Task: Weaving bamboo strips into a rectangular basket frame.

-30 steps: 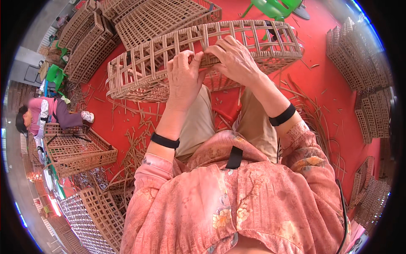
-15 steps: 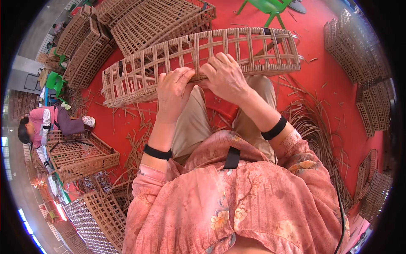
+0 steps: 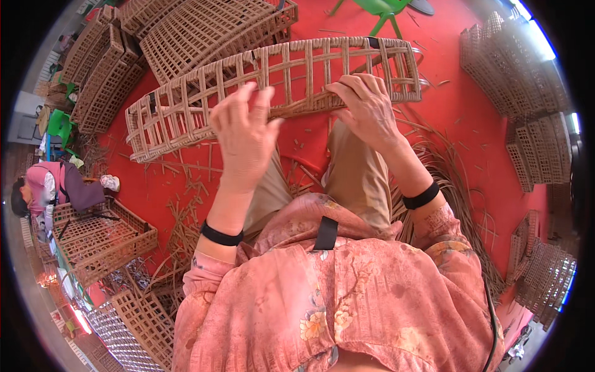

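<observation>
Long woven rattan lattice frame (image 3: 273, 87) lies across the seated person's knees, over the red floor (image 3: 471, 124). It looks light and fairly stiff but springy, with open grid bars easy to hook fingers into; the bottom rail seems the best hold. Right hand (image 3: 365, 105) rests curled on the lower edge, pinching a strand there. Left hand (image 3: 245, 133) is lifted off, fingers spread, holding nothing. Loose cane strips (image 3: 186, 204) litter the floor; finished baskets (image 3: 204, 28) are stacked behind.
</observation>
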A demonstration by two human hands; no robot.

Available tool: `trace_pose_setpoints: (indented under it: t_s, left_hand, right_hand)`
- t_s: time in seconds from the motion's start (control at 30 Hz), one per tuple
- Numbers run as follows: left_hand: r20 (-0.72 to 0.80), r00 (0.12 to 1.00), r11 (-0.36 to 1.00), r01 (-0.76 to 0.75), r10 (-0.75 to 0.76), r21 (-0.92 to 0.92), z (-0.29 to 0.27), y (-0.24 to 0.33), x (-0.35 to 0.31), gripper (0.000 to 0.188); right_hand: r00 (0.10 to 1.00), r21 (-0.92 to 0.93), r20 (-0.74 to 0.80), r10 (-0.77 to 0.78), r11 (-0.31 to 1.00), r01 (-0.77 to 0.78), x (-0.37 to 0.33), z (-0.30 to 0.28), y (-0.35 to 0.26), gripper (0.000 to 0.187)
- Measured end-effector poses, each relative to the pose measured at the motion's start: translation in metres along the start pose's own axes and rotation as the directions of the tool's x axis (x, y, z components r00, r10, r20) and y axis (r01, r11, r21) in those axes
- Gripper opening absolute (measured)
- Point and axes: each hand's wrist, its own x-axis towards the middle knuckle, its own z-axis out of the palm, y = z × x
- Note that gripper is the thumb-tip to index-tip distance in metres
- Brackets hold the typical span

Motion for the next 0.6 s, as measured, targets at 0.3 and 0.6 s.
trace_pose_setpoints:
  t_s: [0.3,0.6]
  left_hand:
    - [-0.041,0.982,0.972,-0.190,0.186,-0.135,0.040,0.025,0.003,0.049]
    - [-0.125,0.962,0.937,-0.266,0.242,-0.227,0.049,0.014,0.007,0.037]
  right_hand:
    - [0.998,0.074,0.026,-0.063,0.995,0.061,0.001,0.008,0.000,0.042]
    - [0.999,0.112,-0.003,-0.054,0.992,0.054,0.003,0.013,0.001,0.037]
